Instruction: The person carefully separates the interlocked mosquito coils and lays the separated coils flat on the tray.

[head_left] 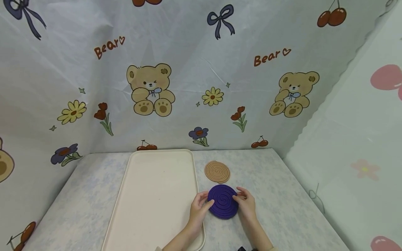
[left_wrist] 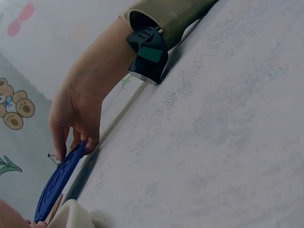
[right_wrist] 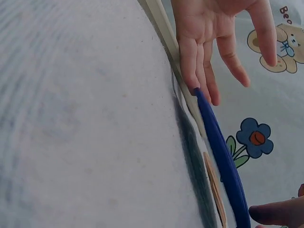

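A round purple-blue coiled coaster (head_left: pixel 223 202) is held between both hands, raised off the table with its spiral face up. My left hand (head_left: pixel 198 209) holds its left edge, thumb over the rim. My right hand (head_left: pixel 247 205) pinches the opposite edge between thumb and fingers. In the left wrist view, the coaster (left_wrist: pixel 57 183) tilts edge-on from the right hand's fingertips. The right wrist view shows the left hand (right_wrist: pixel 209 42) at the far end of the coaster (right_wrist: pixel 221 152). Just behind lies a tan coiled coaster (head_left: pixel 217 171), flat on the table.
A long cream tray (head_left: pixel 157 181) lies left of the coasters, its right rim beneath the left hand and wrist. The table (head_left: pixel 267 181) is covered in pale mottled cloth. Behind it hangs a curtain (head_left: pixel 188 52) printed with bears and flowers; another patterned cloth (head_left: pixel 355 139) hangs at the right.
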The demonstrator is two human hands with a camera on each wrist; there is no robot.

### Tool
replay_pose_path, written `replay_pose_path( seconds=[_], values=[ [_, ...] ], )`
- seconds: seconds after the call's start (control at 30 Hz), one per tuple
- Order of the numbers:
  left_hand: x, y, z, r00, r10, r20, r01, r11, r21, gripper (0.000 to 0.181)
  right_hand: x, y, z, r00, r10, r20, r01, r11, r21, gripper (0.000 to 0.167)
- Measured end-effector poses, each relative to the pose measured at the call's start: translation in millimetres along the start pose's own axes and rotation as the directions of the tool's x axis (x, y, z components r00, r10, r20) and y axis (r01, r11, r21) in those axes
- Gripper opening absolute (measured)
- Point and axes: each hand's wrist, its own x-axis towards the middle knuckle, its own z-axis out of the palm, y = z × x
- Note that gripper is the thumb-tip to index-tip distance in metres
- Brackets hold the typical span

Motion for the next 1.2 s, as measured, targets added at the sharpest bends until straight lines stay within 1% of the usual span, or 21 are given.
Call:
replay_pose_path(
  seconds=[0.1, 0.2, 0.3, 0.43, 0.53, 0.63, 0.77, 0.87, 0.97, 1.1, 1.2],
  values=[
    [0.3, 0.1, -0.9, 1.0, -0.006, -0.018, 0.006, 1.0, -0.011, 0.046, 1.4, 1, -1, 1.0, 0.015, -0.013, -0.015, 1.0, 0.014, 0.044],
    [1.2, -0.1, -1.2, 0.998, -0.005, -0.068, 0.003, 1.0, -0.029, 0.044, 0.8, 1, -2, 0.999, 0.04, -0.007, -0.04, 0.998, 0.043, 0.044],
    [3.6, -0.6, -4.1, 0.993, -0.009, -0.122, 0.005, 0.999, -0.033, 0.042, -1.4, -1, 1, 0.997, 0.068, 0.022, -0.069, 0.993, 0.096, 0.045],
    [9.2, 0.5, -12.1, 0.988, -0.008, -0.157, 0.002, 0.999, -0.041, 0.037, -6.0, -6, 6, 0.994, 0.078, 0.071, -0.087, 0.986, 0.144, 0.046],
    [13.6, 5.5, -19.2, 0.986, 0.009, -0.169, -0.017, 0.999, -0.045, 0.035, -8.1, -11, 10, 0.992, 0.081, 0.092, -0.097, 0.979, 0.178, 0.045],
    [17.4, 13.8, -27.4, 0.985, 0.024, -0.172, -0.033, 0.998, -0.048, 0.036, -9.2, -16, 13, 0.991, 0.08, 0.112, -0.104, 0.969, 0.223, 0.043],
    [22.7, 25.0, -40.0, 0.984, 0.036, -0.173, -0.041, 0.999, -0.025, 0.037, -11.0, -25, 19, 0.988, 0.058, 0.142, -0.095, 0.959, 0.265, 0.041],
    [26.4, 31.4, -49.3, 0.982, 0.06, -0.182, -0.058, 0.998, 0.017, 0.037, -12.4, -34, 26, 0.986, 0.05, 0.159, -0.095, 0.952, 0.291, 0.037],
    [29.6, 37.3, -58.7, 0.978, 0.095, -0.187, -0.084, 0.994, 0.066, 0.035, -12.6, -43, 34, 0.985, 0.052, 0.167, -0.105, 0.941, 0.321, 0.032],
    [33.8, 45.9, -71.4, 0.976, 0.136, -0.17, -0.115, 0.985, 0.125, 0.034, -9.5, -54, 46, 0.985, 0.049, 0.168, -0.106, 0.929, 0.356, 0.029],
    [36.2, 55.1, -79.9, 0.977, 0.141, -0.157, -0.121, 0.984, 0.133, 0.035, -6.3, -62, 56, 0.985, 0.037, 0.167, -0.099, 0.919, 0.381, 0.029]
  ],
)
